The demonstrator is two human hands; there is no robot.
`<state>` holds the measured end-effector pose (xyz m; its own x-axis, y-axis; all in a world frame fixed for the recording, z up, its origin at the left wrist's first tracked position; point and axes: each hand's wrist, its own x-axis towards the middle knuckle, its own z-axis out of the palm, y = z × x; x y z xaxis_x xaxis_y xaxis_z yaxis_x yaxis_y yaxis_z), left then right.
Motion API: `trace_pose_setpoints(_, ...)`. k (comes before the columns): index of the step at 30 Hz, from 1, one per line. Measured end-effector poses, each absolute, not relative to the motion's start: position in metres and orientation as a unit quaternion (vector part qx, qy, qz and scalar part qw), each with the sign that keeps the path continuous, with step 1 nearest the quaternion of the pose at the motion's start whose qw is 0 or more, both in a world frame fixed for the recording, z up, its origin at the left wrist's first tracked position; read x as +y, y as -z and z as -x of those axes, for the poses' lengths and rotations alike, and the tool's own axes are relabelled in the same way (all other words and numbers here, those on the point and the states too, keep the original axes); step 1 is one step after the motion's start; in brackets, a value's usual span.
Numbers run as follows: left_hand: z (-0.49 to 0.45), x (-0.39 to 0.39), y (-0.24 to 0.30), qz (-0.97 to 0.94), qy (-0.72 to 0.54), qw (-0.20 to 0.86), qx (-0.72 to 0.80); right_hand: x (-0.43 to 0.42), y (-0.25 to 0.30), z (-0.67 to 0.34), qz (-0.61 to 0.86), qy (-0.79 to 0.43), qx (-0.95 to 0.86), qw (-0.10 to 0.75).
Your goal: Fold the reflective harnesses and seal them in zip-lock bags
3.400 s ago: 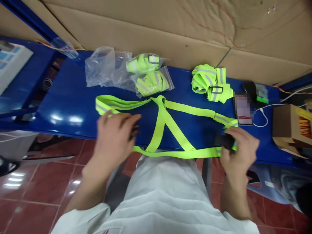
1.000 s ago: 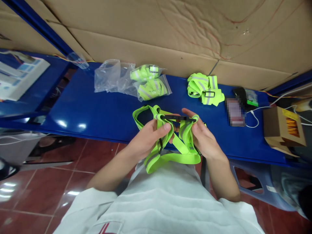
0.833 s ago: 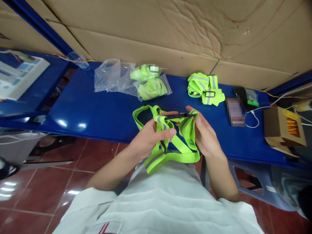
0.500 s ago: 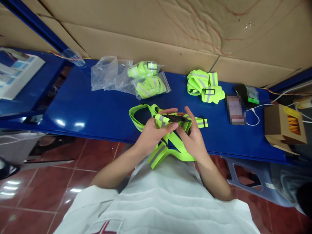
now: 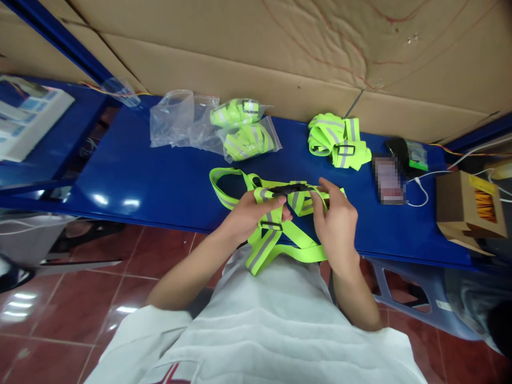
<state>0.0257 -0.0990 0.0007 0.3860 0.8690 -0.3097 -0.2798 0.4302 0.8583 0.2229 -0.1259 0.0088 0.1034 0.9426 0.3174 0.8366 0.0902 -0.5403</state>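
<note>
A neon yellow-green reflective harness (image 5: 266,255) with grey stripes lies partly on the table's front edge and hangs down towards my apron. My left hand (image 5: 250,216) grips its strap close to one end of a black buckle (image 5: 291,189), thumb on top. On the other side of the buckle, my right hand (image 5: 336,216) pinches the strap between thumb and fingers. The buckle spans the gap between both hands. A black slider (image 5: 272,226) sits on the strap just below my left fingers. One loop of the harness rests on the table to the left.
Behind the hands on the blue table (image 5: 160,181) lie clear plastic bags (image 5: 172,120), bagged harnesses (image 5: 250,140) and rolled harnesses (image 5: 338,141). Further right are a phone (image 5: 388,180) with a white cable and a cardboard box (image 5: 468,208). A plastic stool (image 5: 424,290) stands below.
My right hand has moved right along the strap, away from my left hand, and turned more knuckles-up. The strap by the buckle is now stretched between the hands.
</note>
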Motion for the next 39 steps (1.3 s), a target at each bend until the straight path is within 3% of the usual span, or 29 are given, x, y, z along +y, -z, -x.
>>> trace_pose_setpoints(3,-0.029,-0.099,0.001,-0.346,-0.422,0.737,0.399,-0.131,-0.018,-0.223,0.703,-0.134,-0.642,0.274)
trace_pose_setpoints(7,-0.033,-0.101,0.0,-0.361,-0.421,0.737,0.386,-0.133,-0.027,-0.229,0.55,-0.479,-0.6,0.328)
trace_pose_setpoints(9,-0.035,-0.104,-0.002,-0.371,-0.423,0.735,0.379,-0.132,-0.027,-0.233,0.477,-0.576,-0.567,0.346)
trace_pose_setpoints(11,-0.036,-0.106,-0.005,-0.367,-0.444,0.732,0.365,-0.13,-0.024,-0.236,0.465,-0.56,-0.586,0.358)
trace_pose_setpoints(16,-0.037,-0.111,-0.013,-0.335,-0.47,0.739,0.348,-0.132,-0.013,-0.23,0.519,-0.365,-0.652,0.414)
trace_pose_setpoints(22,-0.038,-0.11,-0.018,-0.339,-0.481,0.725,0.358,-0.137,-0.008,-0.218,0.582,-0.248,-0.67,0.389)
trace_pose_setpoints(26,-0.035,-0.111,-0.016,-0.379,-0.473,0.7,0.379,-0.138,-0.009,-0.221,0.511,-0.482,-0.555,0.445)
trace_pose_setpoints(29,-0.032,-0.111,-0.015,-0.429,-0.468,0.662,0.398,-0.135,-0.013,-0.227,0.424,-0.66,-0.436,0.441)
trace_pose_setpoints(33,-0.028,-0.112,-0.021,-0.388,-0.459,0.712,0.364,-0.131,-0.013,-0.229,0.405,-0.729,-0.365,0.414)
trace_pose_setpoints(36,-0.027,-0.113,-0.026,-0.367,-0.432,0.746,0.35,-0.132,-0.01,-0.226,0.461,-0.637,-0.437,0.437)
trace_pose_setpoints(39,-0.026,-0.115,-0.027,-0.37,-0.419,0.75,0.353,-0.135,-0.007,-0.224,0.556,-0.407,-0.541,0.482)
